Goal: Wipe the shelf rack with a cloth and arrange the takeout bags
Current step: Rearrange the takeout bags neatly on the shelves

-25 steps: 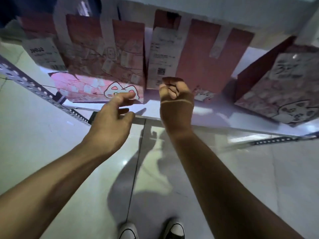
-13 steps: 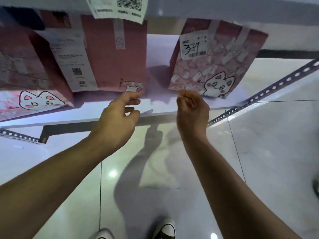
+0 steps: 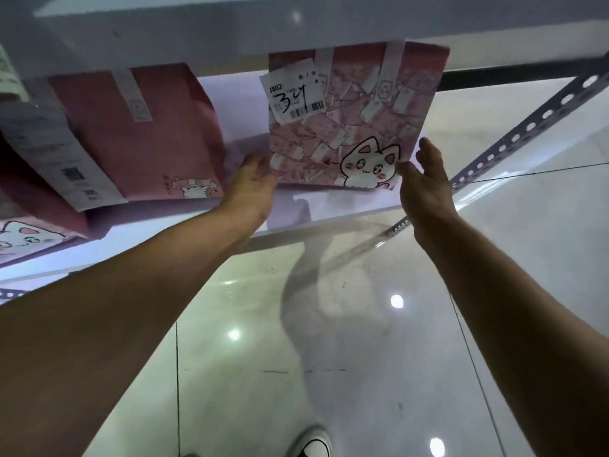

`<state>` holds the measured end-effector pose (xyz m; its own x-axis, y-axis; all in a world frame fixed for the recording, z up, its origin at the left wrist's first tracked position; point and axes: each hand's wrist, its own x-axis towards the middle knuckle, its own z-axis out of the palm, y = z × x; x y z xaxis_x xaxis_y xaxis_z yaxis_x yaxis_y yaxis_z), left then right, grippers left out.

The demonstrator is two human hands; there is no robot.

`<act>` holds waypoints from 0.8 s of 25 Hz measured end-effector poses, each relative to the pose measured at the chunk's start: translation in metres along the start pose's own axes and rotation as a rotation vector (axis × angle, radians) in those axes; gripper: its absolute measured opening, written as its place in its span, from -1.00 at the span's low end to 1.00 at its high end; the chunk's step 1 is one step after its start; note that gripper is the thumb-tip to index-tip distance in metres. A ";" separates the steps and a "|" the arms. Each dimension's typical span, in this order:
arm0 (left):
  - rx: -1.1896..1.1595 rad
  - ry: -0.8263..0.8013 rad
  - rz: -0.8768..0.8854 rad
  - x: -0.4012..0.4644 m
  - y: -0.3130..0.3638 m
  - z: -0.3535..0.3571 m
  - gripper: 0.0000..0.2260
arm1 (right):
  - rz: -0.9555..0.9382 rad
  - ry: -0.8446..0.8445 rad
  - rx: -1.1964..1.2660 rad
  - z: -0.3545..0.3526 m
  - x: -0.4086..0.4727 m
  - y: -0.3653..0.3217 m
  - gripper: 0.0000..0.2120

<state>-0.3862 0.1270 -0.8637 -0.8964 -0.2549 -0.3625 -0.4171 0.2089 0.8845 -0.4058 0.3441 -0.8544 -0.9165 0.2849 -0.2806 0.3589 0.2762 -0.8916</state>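
Shelf board (image 3: 329,206) runs across view beyond both wrists. Cat-print takeout bag (image 3: 356,127) stands upright on it, directly between hands, tall axis vertical, broad face toward person. Plain pink bag (image 3: 138,140) stands well outboard of left hand. Left hand (image 3: 253,183) flat against bag's left lower edge, fingers hidden behind it, grip unclear. Right hand (image 3: 425,179) spread, fingers straight, at right lower corner, holding nothing. Both equally near; squeeze-and-shift likely next.

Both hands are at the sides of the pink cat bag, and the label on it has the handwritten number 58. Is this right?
Not quite. In the head view the label on the pink cat bag reads 34, not 58. The left hand and right hand are indeed at its sides.
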 end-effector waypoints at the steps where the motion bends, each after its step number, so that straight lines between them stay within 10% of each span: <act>1: 0.024 0.004 -0.010 0.007 0.002 0.003 -0.63 | 0.005 -0.021 0.000 -0.002 0.011 -0.001 -0.50; 20: -0.059 0.072 -0.064 -0.082 0.016 -0.005 -0.82 | 0.145 0.245 0.301 -0.060 -0.069 0.002 -0.90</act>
<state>-0.3183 0.1461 -0.8185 -0.8541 -0.3335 -0.3991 -0.4622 0.1349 0.8765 -0.3314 0.3804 -0.8160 -0.7781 0.5211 -0.3507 0.3804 -0.0535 -0.9233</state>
